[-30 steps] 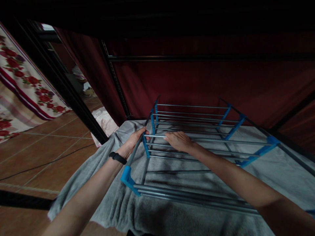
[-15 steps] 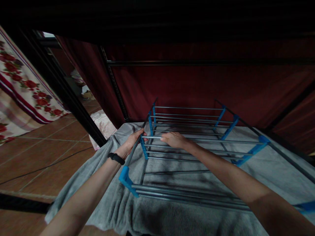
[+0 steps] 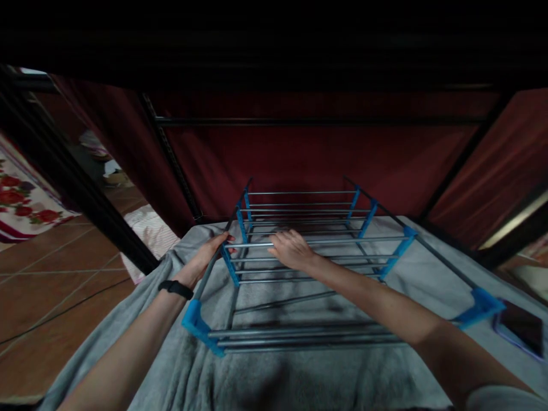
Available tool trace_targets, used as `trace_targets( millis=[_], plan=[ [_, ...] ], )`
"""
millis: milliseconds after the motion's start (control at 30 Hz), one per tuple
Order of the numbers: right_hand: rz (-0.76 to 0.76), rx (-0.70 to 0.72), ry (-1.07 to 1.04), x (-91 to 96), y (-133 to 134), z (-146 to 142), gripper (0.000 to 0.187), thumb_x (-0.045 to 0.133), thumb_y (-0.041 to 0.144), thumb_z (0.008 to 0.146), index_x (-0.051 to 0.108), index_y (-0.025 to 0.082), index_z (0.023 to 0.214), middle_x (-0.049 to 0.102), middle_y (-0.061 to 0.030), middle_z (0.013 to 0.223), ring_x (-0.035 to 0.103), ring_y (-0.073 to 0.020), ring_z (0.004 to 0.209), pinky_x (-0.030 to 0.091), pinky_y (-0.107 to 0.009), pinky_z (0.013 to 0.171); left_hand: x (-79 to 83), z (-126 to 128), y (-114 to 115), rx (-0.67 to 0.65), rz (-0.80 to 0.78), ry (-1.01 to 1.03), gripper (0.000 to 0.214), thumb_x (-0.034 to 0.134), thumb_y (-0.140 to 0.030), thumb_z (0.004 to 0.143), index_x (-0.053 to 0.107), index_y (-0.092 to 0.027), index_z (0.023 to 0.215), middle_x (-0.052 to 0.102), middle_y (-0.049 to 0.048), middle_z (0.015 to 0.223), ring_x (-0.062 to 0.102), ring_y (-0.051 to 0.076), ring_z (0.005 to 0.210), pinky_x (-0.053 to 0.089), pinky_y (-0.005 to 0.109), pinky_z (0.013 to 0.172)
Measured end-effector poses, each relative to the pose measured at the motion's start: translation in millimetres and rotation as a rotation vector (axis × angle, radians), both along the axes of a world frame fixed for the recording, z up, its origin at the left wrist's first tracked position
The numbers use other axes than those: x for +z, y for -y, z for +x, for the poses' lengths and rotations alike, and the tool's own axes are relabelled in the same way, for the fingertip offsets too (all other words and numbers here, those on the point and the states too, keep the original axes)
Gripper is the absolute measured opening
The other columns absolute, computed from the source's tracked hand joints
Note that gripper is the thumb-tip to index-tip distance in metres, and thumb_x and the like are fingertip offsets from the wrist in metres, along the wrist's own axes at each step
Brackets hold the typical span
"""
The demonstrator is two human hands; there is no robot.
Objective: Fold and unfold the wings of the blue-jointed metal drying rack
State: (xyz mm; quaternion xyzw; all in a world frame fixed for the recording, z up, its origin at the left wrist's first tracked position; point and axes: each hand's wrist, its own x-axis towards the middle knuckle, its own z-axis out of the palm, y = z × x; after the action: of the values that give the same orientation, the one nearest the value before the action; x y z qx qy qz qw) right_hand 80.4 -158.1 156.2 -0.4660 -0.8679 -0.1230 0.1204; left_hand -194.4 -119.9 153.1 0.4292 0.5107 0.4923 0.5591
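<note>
A metal rack [image 3: 329,329] with grey tubes and blue plastic brackets lies on a grey blanket, its tiers running away from me. My left hand [image 3: 214,251], with a black band on the wrist, is closed around the rack's left side tube beside a blue bracket [image 3: 230,264]. My right hand [image 3: 291,249] is wrapped over a crossbar [image 3: 355,240] of the middle tier, a little right of that bracket. The undersides of the right fingers are hidden.
The grey blanket [image 3: 171,342] covers the surface under the rack. A phone [image 3: 520,328] lies at the right. Dark metal posts [image 3: 85,171] and a dark red curtain [image 3: 299,154] stand around. A cable [image 3: 64,311] crosses the tiled floor at left.
My view has turned to the right, so the rack and both hands appear further left and the phone has come into view. Both hands keep their places on the rack.
</note>
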Motion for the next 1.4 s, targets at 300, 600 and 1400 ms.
trace_targets(
  millis=[300, 600, 1400],
  plan=[
    [-0.097, 0.017, -0.012, -6.5, -13.2, 15.1, 0.039, 0.035, 0.047, 0.112, 0.061, 0.019, 0.116, 0.074, -0.0097, 0.117, 0.069, -0.0223, 0.109, 0.049, -0.031, 0.077, -3.6, -7.5, -13.0, 0.037, -0.042, -0.060, 0.018, 0.066, -0.036, 0.092, 0.074, -0.020, 0.090, 0.078, 0.0016, 0.075, 0.071, 0.018, 0.065, 0.061, 0.028, 0.059],
    [-0.129, 0.033, 0.003, -2.0, -18.7, 16.4, 0.041, 0.031, 0.049, 0.112, 0.059, 0.019, 0.118, 0.076, -0.0081, 0.119, 0.073, -0.0238, 0.106, 0.050, -0.032, 0.075, 0.8, -3.6, -10.3, 0.090, 0.009, -0.092, 0.014, 0.064, -0.028, 0.093, 0.075, -0.022, 0.086, 0.080, -0.0063, 0.082, 0.072, 0.015, 0.070, 0.064, 0.029, 0.069],
    [-0.102, -0.045, -0.007, 4.3, -3.6, 48.9, 0.024, 0.040, 0.020, 0.105, 0.059, 0.021, 0.119, 0.072, -0.0064, 0.119, 0.071, -0.0225, 0.101, 0.054, -0.034, 0.077, 35.3, 7.0, 14.1, 0.040, 0.079, -0.566, 0.068, 0.069, -0.087, 0.066, 0.071, -0.028, 0.100, 0.080, -0.0087, 0.085, 0.075, 0.022, 0.091, 0.061, 0.041, 0.087]
  ],
)
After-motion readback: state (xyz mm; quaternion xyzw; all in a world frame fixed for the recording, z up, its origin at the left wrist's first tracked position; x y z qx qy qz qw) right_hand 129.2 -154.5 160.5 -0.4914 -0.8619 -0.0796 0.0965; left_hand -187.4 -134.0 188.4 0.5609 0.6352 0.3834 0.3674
